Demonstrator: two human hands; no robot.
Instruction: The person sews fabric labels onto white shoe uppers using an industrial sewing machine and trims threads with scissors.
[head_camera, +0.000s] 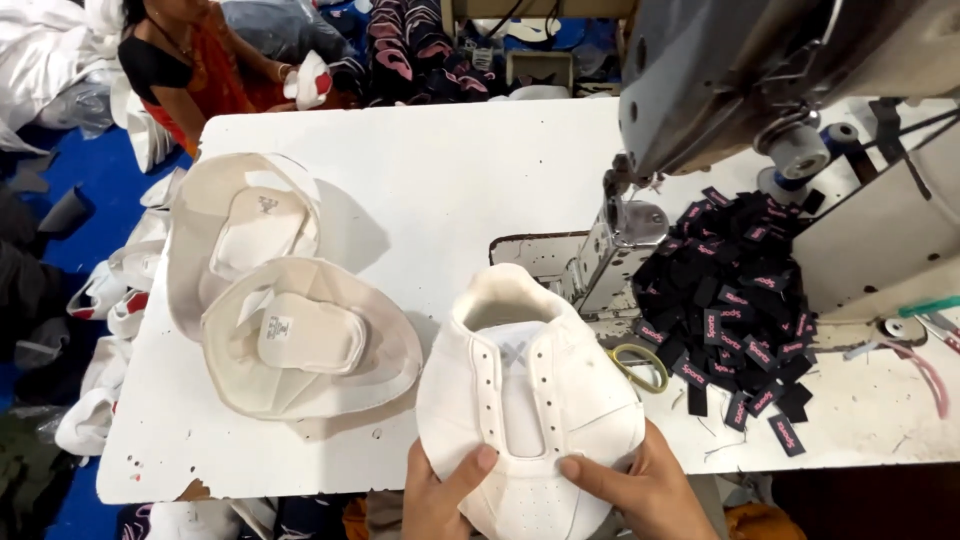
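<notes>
Both hands grip one white shoe upper (530, 400) at 6 o'clock: left hand (440, 495) and right hand (640, 490) closed on its toe. Black labels (735, 300) lie piled at 3 o'clock beside the sewing machine (720, 70).

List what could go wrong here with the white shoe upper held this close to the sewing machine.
1. The white shoe upper, pinched by the left hand and right hand, sits close to the machine's needle area; fingers could drift near it.
2. The heap of black labels lies beside it and might snag or scatter.
3. The yellow rubber band could catch under the upper.
</notes>
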